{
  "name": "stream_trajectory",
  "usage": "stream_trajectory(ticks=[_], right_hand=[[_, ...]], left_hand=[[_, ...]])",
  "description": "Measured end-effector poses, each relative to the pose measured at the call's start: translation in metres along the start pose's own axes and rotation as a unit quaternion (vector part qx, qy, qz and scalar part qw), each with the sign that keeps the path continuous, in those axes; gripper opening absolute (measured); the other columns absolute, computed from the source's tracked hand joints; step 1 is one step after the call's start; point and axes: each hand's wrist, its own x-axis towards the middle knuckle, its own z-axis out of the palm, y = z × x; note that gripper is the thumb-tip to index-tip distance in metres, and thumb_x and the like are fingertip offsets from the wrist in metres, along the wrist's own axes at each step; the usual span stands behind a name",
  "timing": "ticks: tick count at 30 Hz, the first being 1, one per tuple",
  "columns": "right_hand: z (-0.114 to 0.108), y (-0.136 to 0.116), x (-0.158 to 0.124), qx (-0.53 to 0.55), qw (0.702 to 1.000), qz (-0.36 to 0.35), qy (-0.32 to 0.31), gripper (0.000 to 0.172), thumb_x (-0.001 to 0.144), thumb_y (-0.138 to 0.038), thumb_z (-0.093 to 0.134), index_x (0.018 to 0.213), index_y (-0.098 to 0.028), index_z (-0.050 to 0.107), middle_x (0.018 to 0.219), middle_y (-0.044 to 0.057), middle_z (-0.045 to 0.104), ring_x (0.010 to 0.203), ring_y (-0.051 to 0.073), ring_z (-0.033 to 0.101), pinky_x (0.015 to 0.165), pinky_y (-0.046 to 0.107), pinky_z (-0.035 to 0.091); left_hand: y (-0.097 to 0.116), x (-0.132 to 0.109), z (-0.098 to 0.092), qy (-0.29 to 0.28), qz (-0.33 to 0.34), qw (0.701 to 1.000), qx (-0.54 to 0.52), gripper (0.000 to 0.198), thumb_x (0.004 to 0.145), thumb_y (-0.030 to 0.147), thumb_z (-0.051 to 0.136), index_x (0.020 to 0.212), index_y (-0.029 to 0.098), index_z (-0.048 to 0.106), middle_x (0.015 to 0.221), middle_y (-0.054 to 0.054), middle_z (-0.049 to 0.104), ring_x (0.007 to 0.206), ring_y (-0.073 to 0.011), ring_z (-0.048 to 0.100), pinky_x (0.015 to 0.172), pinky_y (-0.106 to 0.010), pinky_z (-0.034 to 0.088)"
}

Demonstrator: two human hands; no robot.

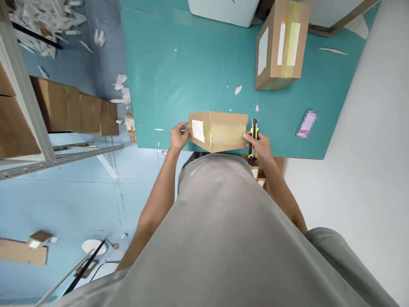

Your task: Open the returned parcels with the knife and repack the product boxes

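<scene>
A small cardboard box [228, 133] with a white label and clear yellowish tape lies at the front edge of the green table, close to my body. At its left end my left hand [179, 137] grips the side, fingers behind and thumb in front. My right hand [262, 146] is closed around a yellow and black utility knife [254, 137], whose tip points away from me. The thumb of that hand also rests against the box's right end. Whether the blade is out, I cannot tell for sure.
A taller taped carton [289, 47] stands at the back right of the green table [159, 76], near a white bin [225, 10]. Paper scraps and a blurred pink item [306, 124] lie on the tabletop. Left of it are a metal shelf [30, 85] and brown cartons [64, 104].
</scene>
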Motion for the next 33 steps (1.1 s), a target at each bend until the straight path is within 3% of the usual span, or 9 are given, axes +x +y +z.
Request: stream_trajectory(ticks=[4, 7, 10, 13, 17, 21, 25, 29, 33], right_hand=[[-0.016, -0.023, -0.008, -0.075, 0.994, -0.05, 0.054, 0.039, 0.082, -0.057, 0.092, 0.093, -0.023, 0.076, 0.07, -0.003, 0.065, 0.067, 0.018, 0.064, 0.067, 0.032, 0.055], [-0.015, -0.034, -0.01, -0.139, 0.985, -0.08, 0.068, 0.037, 0.089, -0.058, 0.087, 0.094, -0.023, 0.075, 0.07, -0.003, 0.065, 0.067, 0.019, 0.063, 0.067, 0.033, 0.055], [-0.01, -0.038, -0.013, -0.214, 0.966, -0.11, 0.092, 0.037, 0.098, -0.061, 0.079, 0.093, -0.024, 0.071, 0.073, -0.001, 0.067, 0.069, 0.02, 0.063, 0.069, 0.034, 0.054], [-0.007, -0.037, -0.022, -0.292, 0.939, -0.124, 0.135, 0.04, 0.106, -0.063, 0.067, 0.096, -0.025, 0.068, 0.082, 0.003, 0.069, 0.078, 0.023, 0.066, 0.075, 0.036, 0.055], [0.003, -0.039, -0.047, -0.31, 0.932, -0.117, 0.145, 0.038, 0.119, -0.051, 0.041, 0.126, -0.024, 0.066, 0.109, 0.01, 0.076, 0.091, 0.025, 0.073, 0.082, 0.037, 0.058], [0.027, -0.046, -0.083, -0.303, 0.943, -0.125, 0.062, 0.04, 0.12, -0.047, 0.039, 0.141, -0.025, 0.064, 0.113, 0.01, 0.081, 0.089, 0.025, 0.078, 0.087, 0.038, 0.06], [0.058, -0.052, -0.107, -0.372, 0.917, -0.146, -0.004, 0.049, 0.12, -0.051, 0.041, 0.15, -0.027, 0.07, 0.114, 0.01, 0.086, 0.101, 0.03, 0.081, 0.092, 0.039, 0.061], [0.085, -0.053, -0.106, -0.454, 0.88, -0.139, -0.009, 0.054, 0.122, -0.046, 0.04, 0.163, -0.024, 0.066, 0.129, 0.014, 0.087, 0.115, 0.033, 0.081, 0.095, 0.038, 0.06], [0.102, -0.056, -0.099, -0.496, 0.859, -0.127, -0.005, 0.054, 0.123, -0.041, 0.04, 0.168, -0.021, 0.063, 0.132, 0.015, 0.087, 0.116, 0.031, 0.082, 0.096, 0.036, 0.058]], left_hand=[[0.007, -0.003, 0.048, -0.121, 0.004, 0.993, 0.008, 0.051, 0.07, 0.024, 0.071, 0.121, 0.019, 0.074, 0.113, -0.009, 0.081, 0.089, -0.0215, 0.074, 0.09, -0.041, 0.067], [0.015, -0.004, 0.061, -0.185, 0.042, 0.982, 0.026, 0.043, 0.075, 0.026, 0.075, 0.117, 0.019, 0.075, 0.11, -0.01, 0.082, 0.093, -0.0234, 0.076, 0.095, -0.043, 0.066], [0.025, 0.005, 0.047, -0.119, 0.089, 0.988, 0.04, 0.039, 0.087, 0.031, 0.072, 0.124, 0.019, 0.075, 0.108, -0.01, 0.082, 0.092, -0.0231, 0.078, 0.095, -0.042, 0.066], [0.048, 0.014, 0.024, -0.058, 0.151, 0.987, 0.007, 0.04, 0.098, 0.036, 0.069, 0.135, 0.022, 0.071, 0.112, -0.009, 0.082, 0.092, -0.0216, 0.081, 0.091, -0.038, 0.067], [0.097, 0.006, 0.016, -0.089, 0.225, 0.97, -0.031, 0.034, 0.107, 0.04, 0.064, 0.135, 0.022, 0.073, 0.109, -0.007, 0.082, 0.097, -0.0209, 0.081, 0.095, -0.038, 0.067], [0.128, -0.01, 0.025, -0.152, 0.261, 0.953, -0.026, 0.034, 0.098, 0.04, 0.079, 0.127, 0.023, 0.078, 0.11, -0.006, 0.083, 0.104, -0.0245, 0.08, 0.096, -0.041, 0.067], [0.126, -0.009, 0.029, -0.181, 0.265, 0.947, -0.022, 0.034, 0.092, 0.035, 0.084, 0.124, 0.024, 0.079, 0.112, -0.006, 0.083, 0.107, -0.026, 0.078, 0.099, -0.044, 0.068], [0.118, 0.001, 0.029, -0.192, 0.27, 0.943, -0.031, 0.035, 0.091, 0.032, 0.085, 0.125, 0.025, 0.078, 0.11, -0.005, 0.081, 0.11, -0.0279, 0.078, 0.102, -0.047, 0.067], [0.118, 0.004, 0.031, -0.197, 0.275, 0.94, -0.03, 0.033, 0.092, 0.033, 0.085, 0.124, 0.025, 0.079, 0.11, -0.006, 0.081, 0.108, -0.0274, 0.077, 0.103, -0.047, 0.067]])
